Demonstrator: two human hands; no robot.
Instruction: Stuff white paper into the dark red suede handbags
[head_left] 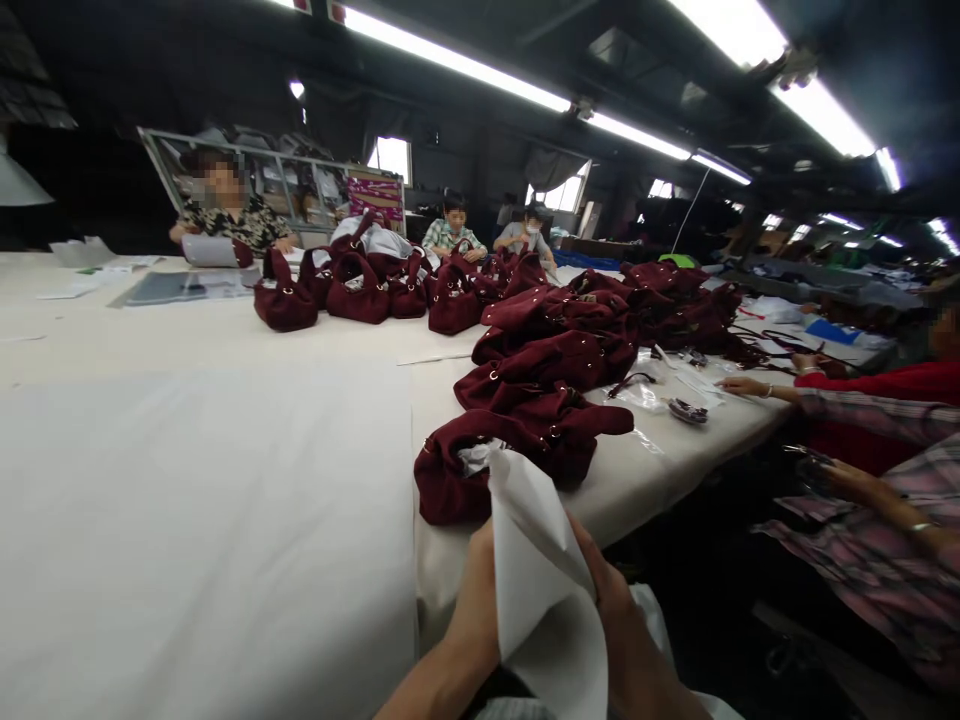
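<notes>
In front of me, a sheet of white paper (551, 600) is bunched up between my two hands. My left hand (484, 575) holds its left side and my right hand (607, 590) its right side; the paper hides most of my fingers. Just beyond the paper's tip lies a maroon handbag (450, 490) at the near table edge, its opening toward me. Crumpled white paper (484, 456) shows inside that opening. Whether the sheet touches the bag I cannot tell.
Large flat white paper (195, 520) covers the table's left side. More maroon handbags (540, 370) lie heaped beyond, and several stuffed ones (360, 290) stand farther back. Clear plastic and small straps (686, 410) lie at right, near co-workers' hands (742, 387). Other people sit across the table.
</notes>
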